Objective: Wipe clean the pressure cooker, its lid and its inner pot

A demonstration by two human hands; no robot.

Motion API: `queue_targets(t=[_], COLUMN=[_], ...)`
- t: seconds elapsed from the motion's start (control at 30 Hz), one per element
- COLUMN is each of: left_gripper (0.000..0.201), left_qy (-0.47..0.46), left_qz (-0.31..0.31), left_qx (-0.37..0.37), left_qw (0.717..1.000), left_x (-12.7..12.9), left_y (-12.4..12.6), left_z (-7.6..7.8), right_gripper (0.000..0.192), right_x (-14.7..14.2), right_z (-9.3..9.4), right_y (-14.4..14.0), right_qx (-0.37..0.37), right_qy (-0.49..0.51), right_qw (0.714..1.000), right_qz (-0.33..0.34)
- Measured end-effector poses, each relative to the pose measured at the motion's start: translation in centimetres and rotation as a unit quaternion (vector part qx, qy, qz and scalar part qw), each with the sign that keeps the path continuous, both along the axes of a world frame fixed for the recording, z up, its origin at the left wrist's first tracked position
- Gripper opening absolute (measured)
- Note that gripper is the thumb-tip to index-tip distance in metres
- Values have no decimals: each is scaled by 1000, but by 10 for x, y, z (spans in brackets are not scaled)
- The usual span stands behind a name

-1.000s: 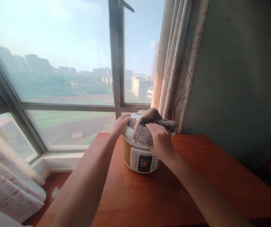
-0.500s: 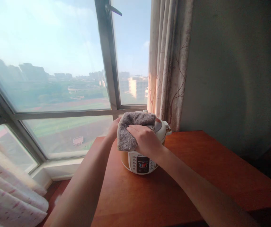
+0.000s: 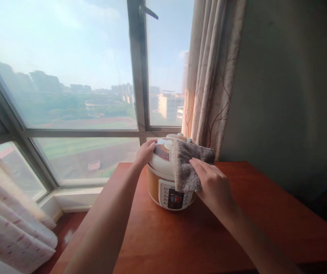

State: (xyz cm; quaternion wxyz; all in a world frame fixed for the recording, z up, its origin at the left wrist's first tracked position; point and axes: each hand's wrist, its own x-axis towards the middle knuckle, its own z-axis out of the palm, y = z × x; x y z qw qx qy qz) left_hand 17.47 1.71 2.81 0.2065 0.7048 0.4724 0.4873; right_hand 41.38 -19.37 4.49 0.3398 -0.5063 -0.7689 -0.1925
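A white and brown electric pressure cooker (image 3: 153,182) stands upright on the wooden table, its control panel facing me. My left hand (image 3: 145,153) holds the left edge of its lid, thumb on top and the other fingers mostly hidden. A grey towel cloth (image 3: 187,175) with a pale border drapes over the lid's right side and hangs down beside the panel. My right hand (image 3: 211,182) grips the cloth and presses it against the cooker, fingers together on top of it. The cloth covers the right part of the lid.
The reddish-brown table (image 3: 220,236) reaches out to the right of the cooker. Behind it are a window frame (image 3: 139,76) and a long curtain (image 3: 209,76). Another curtain (image 3: 6,224) hangs at the lower left, near the window sill (image 3: 74,199).
My right hand has slid the cloth rightward across the lid, uncovering its left part and top. My left hand stays at the lid's left side. The view has shifted slightly.
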Motion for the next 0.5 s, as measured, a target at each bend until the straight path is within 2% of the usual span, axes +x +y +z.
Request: queue_targets(t=[0.07, 0.2, 0.33, 0.5], left_gripper=[46, 46, 45, 46], left_qy=[-11, -16, -15, -10], left_qz=[-8, -14, -8, -9], left_qx=[-7, -9, -9, -3], left_qw=[1000, 1000, 1000, 1000], left_x=[0, 0, 1, 0], left_y=[0, -1, -2, -1], left_z=[0, 1, 2, 1], right_gripper=[58, 62, 69, 62], right_x=[15, 25, 13, 17], right_z=[-2, 2, 12, 14], right_y=[13, 46, 61, 65], right_qx=[-3, -22, -40, -41], right_qy=[33, 82, 61, 78], right_qw=[999, 993, 996, 995], right_qz=[6, 80, 49, 47])
